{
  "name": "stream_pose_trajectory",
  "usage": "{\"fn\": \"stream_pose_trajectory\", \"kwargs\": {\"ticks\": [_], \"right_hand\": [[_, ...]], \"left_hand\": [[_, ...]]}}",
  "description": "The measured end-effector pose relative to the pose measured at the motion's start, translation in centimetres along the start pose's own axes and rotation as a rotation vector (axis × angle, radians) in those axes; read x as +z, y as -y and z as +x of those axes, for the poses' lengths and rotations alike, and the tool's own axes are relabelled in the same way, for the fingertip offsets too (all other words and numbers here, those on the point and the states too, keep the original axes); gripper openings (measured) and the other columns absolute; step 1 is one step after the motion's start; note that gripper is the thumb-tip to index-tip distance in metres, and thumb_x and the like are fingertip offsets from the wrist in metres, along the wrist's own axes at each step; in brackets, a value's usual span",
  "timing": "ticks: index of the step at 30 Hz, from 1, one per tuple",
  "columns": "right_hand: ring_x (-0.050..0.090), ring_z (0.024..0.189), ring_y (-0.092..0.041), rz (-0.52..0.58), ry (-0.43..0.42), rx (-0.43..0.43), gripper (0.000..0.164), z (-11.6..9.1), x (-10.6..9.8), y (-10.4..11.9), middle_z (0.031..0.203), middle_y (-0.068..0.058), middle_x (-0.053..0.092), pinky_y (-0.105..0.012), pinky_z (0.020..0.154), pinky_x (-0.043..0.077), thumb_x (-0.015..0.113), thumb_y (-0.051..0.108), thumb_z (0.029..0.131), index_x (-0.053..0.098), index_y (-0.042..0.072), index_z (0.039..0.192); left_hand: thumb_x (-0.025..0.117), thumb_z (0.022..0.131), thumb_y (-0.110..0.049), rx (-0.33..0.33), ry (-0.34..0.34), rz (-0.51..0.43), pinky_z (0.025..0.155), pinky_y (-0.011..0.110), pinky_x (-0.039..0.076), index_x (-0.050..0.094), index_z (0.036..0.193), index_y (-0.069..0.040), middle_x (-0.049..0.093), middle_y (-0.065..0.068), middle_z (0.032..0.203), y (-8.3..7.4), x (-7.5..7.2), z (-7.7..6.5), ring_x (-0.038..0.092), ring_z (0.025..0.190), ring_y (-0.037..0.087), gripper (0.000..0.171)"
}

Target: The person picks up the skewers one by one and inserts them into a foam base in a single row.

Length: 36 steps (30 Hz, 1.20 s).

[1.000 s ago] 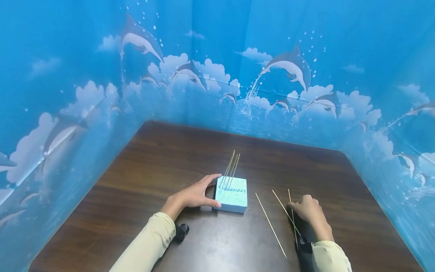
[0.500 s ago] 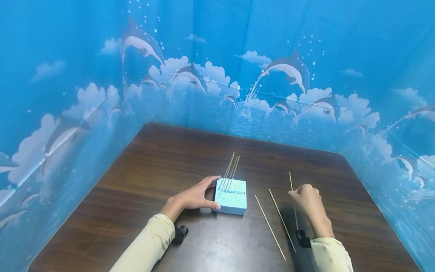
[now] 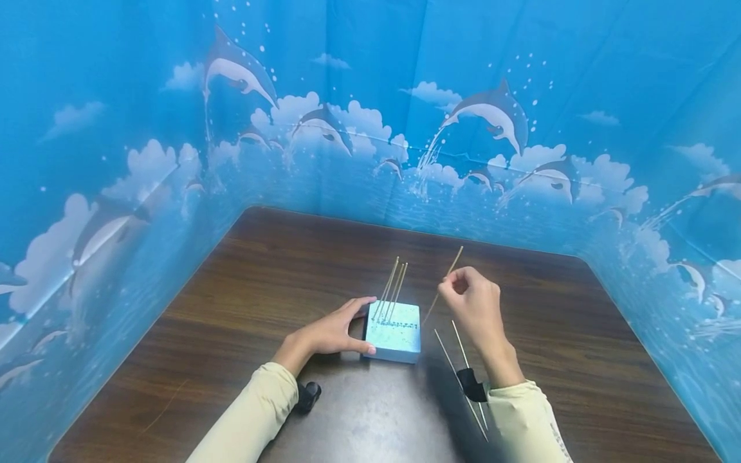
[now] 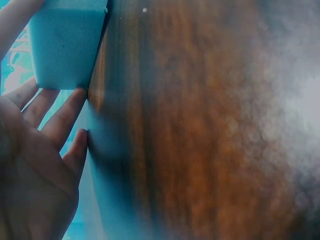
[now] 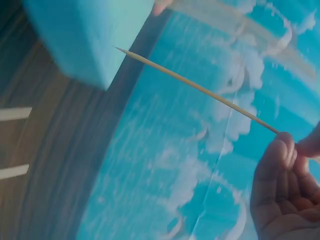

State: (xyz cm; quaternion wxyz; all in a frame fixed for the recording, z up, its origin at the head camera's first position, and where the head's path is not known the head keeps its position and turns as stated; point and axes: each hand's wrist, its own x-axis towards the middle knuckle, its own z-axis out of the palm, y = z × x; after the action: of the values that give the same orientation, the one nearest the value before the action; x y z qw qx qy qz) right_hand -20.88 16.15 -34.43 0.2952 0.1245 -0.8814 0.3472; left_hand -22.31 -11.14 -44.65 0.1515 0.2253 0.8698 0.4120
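Note:
A light-blue foam block [image 3: 399, 344] lies on the table, with several thin skewers [image 3: 395, 289] standing in its top, leaning slightly. My left hand [image 3: 330, 331] holds the block at its left side, thumb at the near corner and fingers at the far one. In the left wrist view, fingertips [image 4: 79, 92] meet the block's edge. Thumb and fingers of my right hand [image 3: 477, 305] pinch another wooden skewer [image 3: 455, 259] above the table, right of the block. Its pointed end [image 5: 131, 53] slants down toward the block, overlapping it in the right wrist view.
Two loose skewers lie on the brown table [image 3: 278, 263] beneath my right forearm: a left one [image 3: 447, 354] and a right one [image 3: 460, 345]. Black wrist cameras sit under both wrists. A blue dolphin-print curtain [image 3: 370, 173] encloses the table's back and sides.
My right hand has lifted one skewer off the table at the right and carried it up and left toward the block. The left hand and block stay in place.

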Motion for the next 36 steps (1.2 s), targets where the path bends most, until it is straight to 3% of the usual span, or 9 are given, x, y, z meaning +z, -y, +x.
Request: {"fn": "stream_pose_trajectory", "kwargs": {"ticks": [4, 12, 25, 36], "right_hand": [[0.059, 0.059, -0.012, 0.063, -0.023, -0.090, 0.006, 0.3, 1.3, 1.5, 0.069, -0.007, 0.068, -0.019, 0.053, 0.044, 0.065, -0.002, 0.077, 0.064, 0.004, 0.077], [0.060, 0.061, -0.012, 0.103, 0.035, -0.092, 0.006, 0.3, 2.7, 2.6, 0.073, -0.007, 0.067, -0.022, 0.054, 0.049, 0.065, -0.002, 0.081, 0.063, 0.004, 0.080], [0.054, 0.060, -0.009, 0.080, 0.157, -0.075, 0.007, -1.6, 5.1, 1.4, 0.070, -0.003, 0.062, -0.021, 0.054, 0.049, 0.065, 0.000, 0.080, 0.061, 0.005, 0.080], [0.054, 0.062, -0.008, 0.102, 0.159, -0.108, 0.008, -2.3, 5.7, 1.0, 0.073, -0.002, 0.061, -0.020, 0.054, 0.049, 0.065, -0.001, 0.081, 0.061, 0.005, 0.082]], "left_hand": [[0.082, 0.075, -0.053, 0.004, 0.002, -0.003, 0.117, 0.053, 0.028, 0.022, 0.157, -0.027, 0.026, 0.003, 0.161, -0.1, 0.0, 0.1, 0.034, 0.145, 0.024, 0.105], [0.083, 0.075, -0.052, -0.004, 0.006, -0.015, 0.117, 0.052, 0.028, 0.023, 0.157, -0.027, 0.027, 0.004, 0.161, -0.3, 0.1, 0.1, 0.036, 0.144, 0.023, 0.104], [0.083, 0.074, -0.053, -0.013, 0.001, -0.006, 0.117, 0.051, 0.027, 0.025, 0.156, -0.028, 0.030, 0.005, 0.159, -0.6, 0.1, 0.0, 0.036, 0.144, 0.024, 0.103], [0.083, 0.073, -0.053, -0.015, -0.010, -0.005, 0.117, 0.052, 0.028, 0.025, 0.156, -0.027, 0.031, 0.005, 0.159, -0.2, 0.1, 0.2, 0.035, 0.144, 0.023, 0.105]]}}
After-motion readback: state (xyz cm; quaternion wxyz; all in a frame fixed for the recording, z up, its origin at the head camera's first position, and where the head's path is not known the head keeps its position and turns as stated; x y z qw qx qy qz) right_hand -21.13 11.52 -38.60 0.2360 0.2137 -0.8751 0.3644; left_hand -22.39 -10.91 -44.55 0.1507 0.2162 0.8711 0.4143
